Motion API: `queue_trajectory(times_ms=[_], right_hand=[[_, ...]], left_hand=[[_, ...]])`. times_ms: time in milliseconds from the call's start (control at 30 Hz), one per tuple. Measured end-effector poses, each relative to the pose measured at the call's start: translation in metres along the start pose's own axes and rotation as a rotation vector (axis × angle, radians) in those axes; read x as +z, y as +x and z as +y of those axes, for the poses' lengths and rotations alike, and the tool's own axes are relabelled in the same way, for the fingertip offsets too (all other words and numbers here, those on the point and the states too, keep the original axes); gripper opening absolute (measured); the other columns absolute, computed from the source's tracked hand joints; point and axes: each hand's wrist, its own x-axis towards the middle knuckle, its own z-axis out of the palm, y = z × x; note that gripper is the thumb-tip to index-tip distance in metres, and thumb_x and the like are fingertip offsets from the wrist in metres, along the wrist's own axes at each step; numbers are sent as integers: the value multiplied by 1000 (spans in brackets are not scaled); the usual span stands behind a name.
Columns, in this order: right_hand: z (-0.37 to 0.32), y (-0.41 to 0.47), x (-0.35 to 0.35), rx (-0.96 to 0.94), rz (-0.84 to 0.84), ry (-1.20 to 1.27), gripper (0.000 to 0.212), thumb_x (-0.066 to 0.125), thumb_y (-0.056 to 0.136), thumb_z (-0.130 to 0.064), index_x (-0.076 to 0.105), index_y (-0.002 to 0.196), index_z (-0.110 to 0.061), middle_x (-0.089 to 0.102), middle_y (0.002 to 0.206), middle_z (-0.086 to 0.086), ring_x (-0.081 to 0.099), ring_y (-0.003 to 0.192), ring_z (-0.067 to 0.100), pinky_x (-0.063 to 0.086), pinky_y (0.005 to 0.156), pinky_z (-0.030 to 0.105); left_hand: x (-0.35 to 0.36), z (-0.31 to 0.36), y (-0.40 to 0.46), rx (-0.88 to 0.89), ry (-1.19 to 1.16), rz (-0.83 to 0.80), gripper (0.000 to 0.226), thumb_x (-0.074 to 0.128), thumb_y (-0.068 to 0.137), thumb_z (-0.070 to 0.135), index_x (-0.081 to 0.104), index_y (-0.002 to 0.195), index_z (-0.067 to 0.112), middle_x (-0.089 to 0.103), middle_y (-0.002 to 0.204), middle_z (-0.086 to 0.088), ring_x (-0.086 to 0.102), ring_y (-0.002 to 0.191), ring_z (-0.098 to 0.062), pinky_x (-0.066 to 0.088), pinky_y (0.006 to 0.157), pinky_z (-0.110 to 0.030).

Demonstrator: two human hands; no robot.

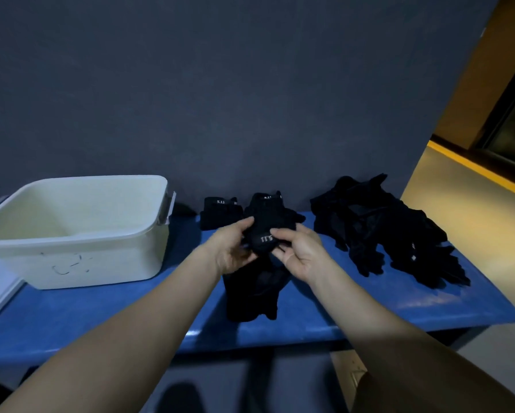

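A person's left hand [232, 248] and right hand [298, 251], close together over a blue worktop [101, 311], each pinch the cuff end of a black glove [263, 236], thumbs on top and fingers curled beneath. A small white logo on the cuff reads upside down to the camera. The rest of the glove droops from the grip, and dark fabric below it lies on the worktop between the forearms; whether that is one glove or a pair cannot be told. The fabric looks light, soft and limp, likely to sag or unroll wherever it is unsupported, so the firmer cuff band appears the best place to hold it. Just beyond the hands, two bundled gloves [219, 213] bearing the same logo sit against the grey wall [220, 84]. A loose heap of gloves [384, 228] lies to the right, and a white plastic tub [71, 263] stands to the left.
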Motion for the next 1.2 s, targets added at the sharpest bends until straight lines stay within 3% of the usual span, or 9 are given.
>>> queue_trajectory(times_ms=[67,167,400,533,700,800,967,1100,1200], right_hand=[[3,-4,-7,17,-34,-151,22,56,84,12,57,90,-10,66,96,10,63,89,20,53,80,33],[0,-5,-15,59,-41,-109,8,62,86,-5,60,90,-11,67,94,8,64,87,19,54,73,33],[-2,5,-13,5,160,-171,12,57,91,0,60,88,-12,67,94,7,64,89,20,55,68,29],[1,8,-12,-10,240,-218,14,54,94,-5,60,88,-15,67,92,5,64,76,16,57,54,24],[9,11,-9,60,174,-240,6,58,92,-5,58,98,-7,66,98,9,64,86,18,57,72,27],[15,13,-9,36,198,-412,31,61,84,10,56,114,4,64,113,16,65,97,25,55,76,24],[31,23,-20,-4,339,-548,44,64,79,13,50,119,2,58,111,14,61,103,27,53,90,34],[40,26,-28,-45,418,-672,26,70,76,6,51,84,-10,58,81,7,64,86,25,55,87,42],[43,26,-30,-124,432,-773,23,72,76,0,55,72,-14,61,78,2,64,87,23,56,85,37]], left_hand=[[0,5,0,142,-30,54,11,48,96,10,57,99,12,62,91,-9,60,74,-19,54,48,-26],[-7,9,-1,257,14,27,27,46,94,1,58,111,17,66,95,-5,62,80,-18,52,48,-24],[-29,6,-5,231,207,-62,39,46,94,3,56,118,33,66,97,6,60,86,-14,50,66,-32],[-38,2,-4,158,222,-137,63,49,90,-6,41,130,43,69,90,4,64,84,-13,55,61,-32],[-41,-7,-2,197,198,13,66,48,88,-13,36,141,24,65,84,-4,64,78,-14,55,53,-26],[-41,-14,1,193,192,110,61,51,88,-11,36,140,18,64,98,-9,63,77,-14,53,55,-28],[-43,-24,0,124,230,100,66,56,86,-8,31,143,14,66,105,-7,63,77,-14,53,50,-25],[-49,-35,-2,98,251,56,71,55,84,-13,27,145,12,67,93,-1,62,82,-14,51,62,-28],[-50,-40,0,130,238,78,68,56,83,-15,31,142,7,62,86,1,62,86,-16,52,69,-29]])
